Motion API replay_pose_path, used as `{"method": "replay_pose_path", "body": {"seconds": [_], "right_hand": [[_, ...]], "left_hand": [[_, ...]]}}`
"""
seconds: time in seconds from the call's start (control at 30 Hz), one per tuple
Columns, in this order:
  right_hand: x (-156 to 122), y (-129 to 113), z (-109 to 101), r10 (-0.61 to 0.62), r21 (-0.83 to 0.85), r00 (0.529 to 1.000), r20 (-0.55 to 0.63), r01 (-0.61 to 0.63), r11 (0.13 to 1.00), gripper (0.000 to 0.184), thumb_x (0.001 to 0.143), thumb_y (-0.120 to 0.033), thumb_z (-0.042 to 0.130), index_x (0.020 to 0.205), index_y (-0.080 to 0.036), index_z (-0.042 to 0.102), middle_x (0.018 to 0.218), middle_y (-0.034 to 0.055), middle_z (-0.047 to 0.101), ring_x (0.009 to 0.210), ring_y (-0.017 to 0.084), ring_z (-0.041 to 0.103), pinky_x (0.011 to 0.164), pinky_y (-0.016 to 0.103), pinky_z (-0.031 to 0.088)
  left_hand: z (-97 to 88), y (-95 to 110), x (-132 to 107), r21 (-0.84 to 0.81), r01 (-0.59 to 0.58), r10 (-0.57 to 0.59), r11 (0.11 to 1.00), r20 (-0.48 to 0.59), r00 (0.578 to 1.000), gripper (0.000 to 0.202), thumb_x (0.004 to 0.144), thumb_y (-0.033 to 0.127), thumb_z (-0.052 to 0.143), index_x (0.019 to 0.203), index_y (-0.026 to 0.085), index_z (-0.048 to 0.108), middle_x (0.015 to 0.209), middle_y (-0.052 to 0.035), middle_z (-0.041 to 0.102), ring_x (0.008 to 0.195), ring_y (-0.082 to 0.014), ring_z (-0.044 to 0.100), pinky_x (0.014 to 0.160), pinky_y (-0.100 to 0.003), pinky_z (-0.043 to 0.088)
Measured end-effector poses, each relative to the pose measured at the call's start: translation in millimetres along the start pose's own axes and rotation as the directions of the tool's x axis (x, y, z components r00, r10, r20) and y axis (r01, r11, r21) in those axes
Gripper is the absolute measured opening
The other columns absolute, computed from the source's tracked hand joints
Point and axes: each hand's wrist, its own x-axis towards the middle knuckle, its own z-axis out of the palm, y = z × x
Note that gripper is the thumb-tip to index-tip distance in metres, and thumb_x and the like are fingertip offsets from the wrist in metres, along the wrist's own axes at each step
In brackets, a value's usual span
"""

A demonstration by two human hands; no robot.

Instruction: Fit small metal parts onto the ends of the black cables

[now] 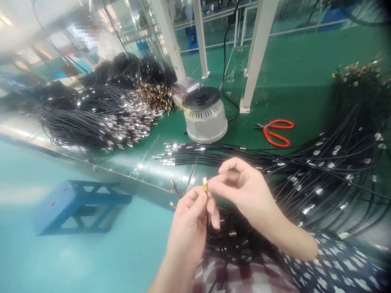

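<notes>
A blue stool (58,209) is standing on the floor (79,262), black cables (82,118) are lying heaped on the table (169,130), the left hand (191,215) is pinching a small connector (205,183) upright, the right hand (246,189) is touching it, whether gripping I cannot tell, and red-handled snips (277,141) are resting beyond

Blue stool (61,203) on teal floor (100,260); white posts (256,57) on green tabletop (293,91).

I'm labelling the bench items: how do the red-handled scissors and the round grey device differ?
Colour: the scissors have red handles; the device is pale grey with a black top.
Pose: the scissors lie flat; the device stands upright.
Bulk: the scissors are slim; the device is bulky.
Both rest on the green bench.
</notes>
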Motion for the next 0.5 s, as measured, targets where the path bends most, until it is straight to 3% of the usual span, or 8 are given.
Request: {"method": "replay_pose_path", "body": {"seconds": [0.2, 0.4, 0.5], "right_hand": [[1.2, -0.8, 0.4, 0.000, 0.039, 0.999, 0.048, -0.002, 0.999, 0.028, 0.075, -0.015, 0.074, 0.078, -0.021, 0.046, 0.068, -0.0038, 0.071, 0.063, 0.012, 0.064, 0.066, 0.025, 0.048], [3.2, -5.2, 0.1, -0.075, -0.089, 0.997, -0.015, 0.073, 0.993, 0.029, 0.073, -0.008, 0.072, 0.072, -0.020, 0.046, 0.065, -0.0045, 0.068, 0.062, 0.011, 0.061, 0.060, 0.021, 0.044], [4.1, -2.8, -1.8, -0.043, -0.020, 0.998, 0.044, 0.044, 0.999, 0.030, 0.074, -0.010, 0.072, 0.074, -0.021, 0.043, 0.067, -0.0043, 0.068, 0.065, 0.012, 0.061, 0.065, 0.024, 0.046]], "left_hand": [[-2.1, -4.4, 2.9, -0.066, 0.003, -0.001, 0.998, 0.027, 1.000, 0.028, 0.092, 0.028, 0.058, 0.068, 0.014, 0.056, 0.049, 0.0064, 0.053, 0.036, -0.0024, 0.043, 0.048, -0.017, 0.033], [-0.3, -5.0, 2.9, -0.015, -0.048, 0.048, 0.999, 0.017, 0.999, 0.032, 0.094, 0.028, 0.055, 0.064, 0.014, 0.055, 0.047, 0.0055, 0.051, 0.036, -0.0026, 0.043, 0.045, -0.017, 0.030], [-0.1, -4.8, 4.0, -0.029, -0.049, 0.049, 0.998, 0.014, 0.999, 0.029, 0.092, 0.028, 0.057, 0.067, 0.014, 0.056, 0.049, 0.0054, 0.052, 0.035, -0.0022, 0.042, 0.043, -0.017, 0.029]]}}
